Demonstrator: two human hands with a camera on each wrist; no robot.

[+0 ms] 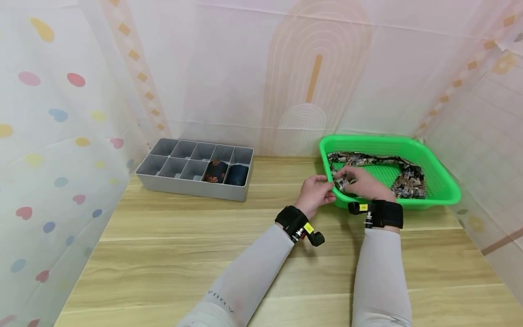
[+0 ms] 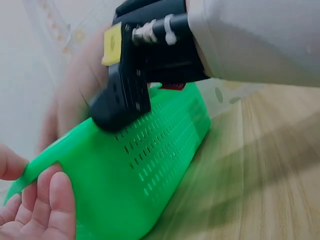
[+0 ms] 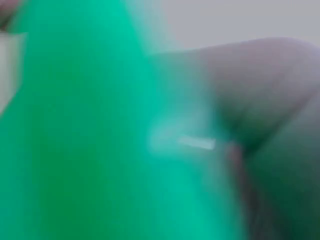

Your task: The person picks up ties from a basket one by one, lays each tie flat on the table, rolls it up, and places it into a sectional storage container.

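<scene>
In the head view, a green plastic basket (image 1: 443, 193) with slotted walls holds a long dark cloth (image 1: 410, 179) with a mottled, multicoloured pattern, bent around the basket floor. My left hand (image 1: 314, 194) grips the basket's near left rim; the left wrist view has its thumb over the rim and its fingers (image 2: 61, 192) under it, against the outer wall. My right hand (image 1: 363, 181) reaches over the near wall and pinches the cloth at its left end, with bent fingers. In the right wrist view the green wall (image 3: 85, 125) is blurred and covers much of that hand.
A grey divided box (image 1: 192, 190) stands at the left against the back curtain. Two of its near-row compartments hold rolled fabric: a black roll with orange-brown figures (image 1: 216, 171) and a dark blue roll (image 1: 237, 175). The wooden table (image 1: 196, 236) is enclosed by printed curtains.
</scene>
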